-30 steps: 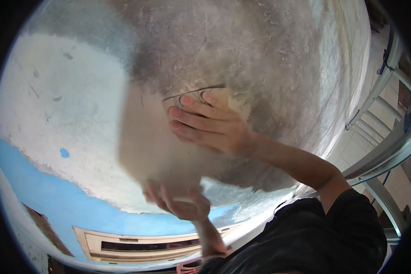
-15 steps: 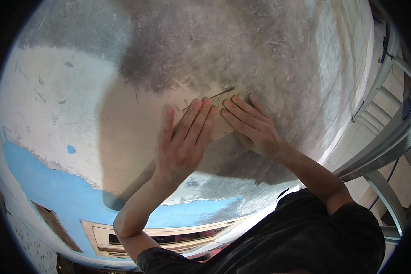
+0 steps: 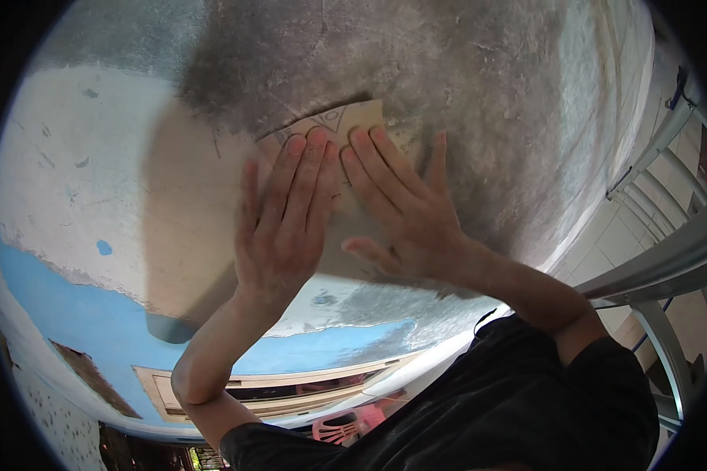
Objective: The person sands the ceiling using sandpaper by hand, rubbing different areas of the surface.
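A tan sheet of paper with dark printed marks [image 3: 339,116] lies against a patchy grey and white wall surface [image 3: 479,86]. My left hand [image 3: 283,204] presses flat on the left part of the sheet, fingers stretched out. On its right part rest the fingertips of my right hand [image 3: 404,208], which is spread with the thumb and little finger held apart from the others. The sheet's upper edge lifts a little and curls. Both palms hide much of its lower part.
Blue paint [image 3: 71,294] covers the wall's lower left. Below it sits a cream-framed opening [image 3: 159,392]. A pink plastic chair [image 3: 336,429] shows at the bottom. Metal ladder-like rails [image 3: 664,259] stand at the right above a tiled floor.
Since a second ago my left hand has come up from below onto the sheet. In the last half second both hands and the sheet have shifted up and left, and my right fingers have spread.
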Demonstrator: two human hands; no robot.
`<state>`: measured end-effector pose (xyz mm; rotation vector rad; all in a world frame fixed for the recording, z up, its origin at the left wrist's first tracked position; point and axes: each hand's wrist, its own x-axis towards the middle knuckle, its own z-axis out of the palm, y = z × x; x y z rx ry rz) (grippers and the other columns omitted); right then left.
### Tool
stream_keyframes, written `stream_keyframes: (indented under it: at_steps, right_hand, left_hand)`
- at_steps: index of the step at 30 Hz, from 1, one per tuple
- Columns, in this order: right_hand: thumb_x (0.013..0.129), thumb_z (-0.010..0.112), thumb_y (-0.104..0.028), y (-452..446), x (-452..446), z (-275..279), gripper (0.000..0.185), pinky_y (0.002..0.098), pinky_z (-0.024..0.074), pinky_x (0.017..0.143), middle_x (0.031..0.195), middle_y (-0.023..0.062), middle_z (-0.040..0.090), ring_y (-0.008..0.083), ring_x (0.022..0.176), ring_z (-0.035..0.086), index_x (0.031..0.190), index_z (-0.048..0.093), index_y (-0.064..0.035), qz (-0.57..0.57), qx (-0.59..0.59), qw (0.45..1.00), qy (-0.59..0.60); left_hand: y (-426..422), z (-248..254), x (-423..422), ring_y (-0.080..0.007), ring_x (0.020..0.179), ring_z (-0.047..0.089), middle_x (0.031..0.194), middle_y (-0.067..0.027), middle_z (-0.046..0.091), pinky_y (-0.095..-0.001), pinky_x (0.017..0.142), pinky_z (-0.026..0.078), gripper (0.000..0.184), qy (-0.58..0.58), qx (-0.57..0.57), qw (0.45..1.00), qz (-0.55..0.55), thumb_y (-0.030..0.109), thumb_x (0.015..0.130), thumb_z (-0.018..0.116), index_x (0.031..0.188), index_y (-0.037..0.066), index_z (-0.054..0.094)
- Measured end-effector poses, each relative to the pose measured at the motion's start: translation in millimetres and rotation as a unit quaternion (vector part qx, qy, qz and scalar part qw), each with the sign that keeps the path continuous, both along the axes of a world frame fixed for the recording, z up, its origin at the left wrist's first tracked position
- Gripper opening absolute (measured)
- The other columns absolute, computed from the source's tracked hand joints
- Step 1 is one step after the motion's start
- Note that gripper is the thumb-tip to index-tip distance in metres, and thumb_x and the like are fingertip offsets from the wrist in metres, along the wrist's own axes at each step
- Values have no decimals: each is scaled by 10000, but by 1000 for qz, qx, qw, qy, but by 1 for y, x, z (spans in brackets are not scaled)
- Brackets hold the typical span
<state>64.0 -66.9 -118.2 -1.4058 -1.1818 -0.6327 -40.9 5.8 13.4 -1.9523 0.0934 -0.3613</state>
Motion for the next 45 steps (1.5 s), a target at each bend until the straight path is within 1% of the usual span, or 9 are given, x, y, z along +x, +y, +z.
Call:
stream_keyframes:
  at_steps: [3, 8, 14, 21, 27, 33, 36, 42, 45]
  right_hand:
    - [856, 498, -568, 5, 2, 12, 747, 706, 82, 1014, 1408, 171, 389, 276, 1363, 296, 1325, 425, 8, -3, 44, 999, 6]
    - [856, 511, -553, 10, 18, 53, 744, 700, 80, 1023, 1409, 174, 383, 275, 1351, 316, 1326, 419, 16, -29, 101, 994, -35]
    - [904, 428, -542, -3, 1, 8, 725, 651, 36, 1056, 1450, 184, 327, 297, 1370, 282, 1366, 373, 14, 22, 14, 1000, -8]
    - [856, 512, -550, 7, 14, 56, 743, 695, 84, 1028, 1415, 175, 377, 281, 1354, 309, 1331, 416, 12, -19, 92, 995, -24]
    - [906, 419, -543, 2, -1, -2, 723, 650, 12, 1060, 1456, 175, 326, 298, 1375, 274, 1380, 362, 0, 22, 6, 1000, -14]
    - [878, 515, -507, 8, 20, 54, 697, 602, 181, 1068, 1398, 206, 390, 311, 1342, 329, 1314, 429, 30, -14, 114, 993, -41]
    - [883, 517, -496, 5, 9, 19, 687, 526, 239, 1081, 1381, 226, 403, 334, 1326, 346, 1299, 438, 45, 27, 76, 996, -27]
    - [894, 507, -482, -2, 9, 41, 727, 507, 246, 1088, 1427, 237, 333, 364, 1348, 302, 1344, 368, 72, 24, 81, 996, -9]
    - [890, 515, -487, 0, 4, 57, 706, 486, 264, 1084, 1370, 235, 406, 357, 1316, 351, 1318, 407, 65, 40, 143, 988, 34]
  left_hand:
    - [-3, 11, 8, -200, 1299, 415, 1345, -13, 508, -495, 1108, 259, 391, -13, 62, 998, -13, 266, 922, 493, 1283, 118, 523]
    - [-10, 51, 20, -199, 1239, 487, 1295, -47, 547, -458, 1092, 312, 326, -43, 53, 997, -40, 230, 913, 532, 1189, 67, 589]
    - [4, -3, -1, -227, 1213, 514, 1273, -105, 558, -471, 1071, 341, 322, -1, 26, 998, -65, 193, 917, 531, 1182, 16, 580]
    - [-5, 44, 16, -237, 1227, 501, 1257, -88, 575, -453, 1083, 324, 331, -32, 44, 997, -56, 221, 926, 511, 1190, 35, 585]
    - [4, 2, -1, -254, 1241, 486, 1258, -117, 569, -461, 1078, 333, 349, 28, 6, 997, -71, 203, 927, 518, 1219, 13, 546]
    - [-3, 48, 19, -259, 1224, 499, 1232, -127, 581, -446, 1084, 333, 319, -11, 38, 995, -86, 214, 930, 512, 1134, -16, 598]
    - [-7, 20, 7, -257, 1222, 501, 1236, -128, 578, -445, 1071, 355, 327, 19, -15, 998, -60, 211, 929, 515, 1150, -19, 589]
    - [-6, 42, 16, -282, 1216, 504, 1250, -125, 568, -426, 1046, 393, 331, 22, -17, 997, -74, 199, 925, 522, 1157, -30, 581]
    - [-6, 44, 18, -281, 1212, 508, 1246, -122, 572, -424, 1045, 395, 336, 9, -26, 997, -78, 202, 923, 526, 1170, -19, 577]
